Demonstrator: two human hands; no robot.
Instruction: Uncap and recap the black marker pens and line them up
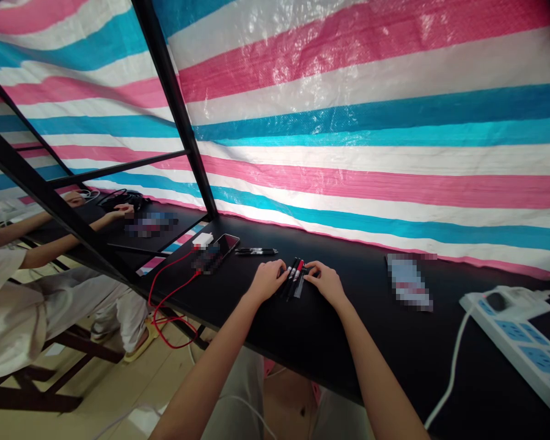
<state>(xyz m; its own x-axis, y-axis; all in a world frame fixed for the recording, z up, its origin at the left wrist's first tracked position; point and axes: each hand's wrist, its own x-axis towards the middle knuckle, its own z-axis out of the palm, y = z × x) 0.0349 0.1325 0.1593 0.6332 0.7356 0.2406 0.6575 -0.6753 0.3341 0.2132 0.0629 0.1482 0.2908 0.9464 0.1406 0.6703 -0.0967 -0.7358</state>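
A small row of pens, mostly black with one red cap, lies side by side on the black tabletop between my hands. My left hand presses on the row from the left, its fingers curled and its thumb against the nearest pen. From the right, my right hand holds the other side with bent thumb and forefinger. A few more dark pens rest flat beyond my left hand. The tips of some fingers are too small to make out clearly.
A phone, a white charger and a red cable lie at left. A blurred packet and a white power strip are at right. Beyond the black frame post, another person's hands work. A striped sheet hangs behind.
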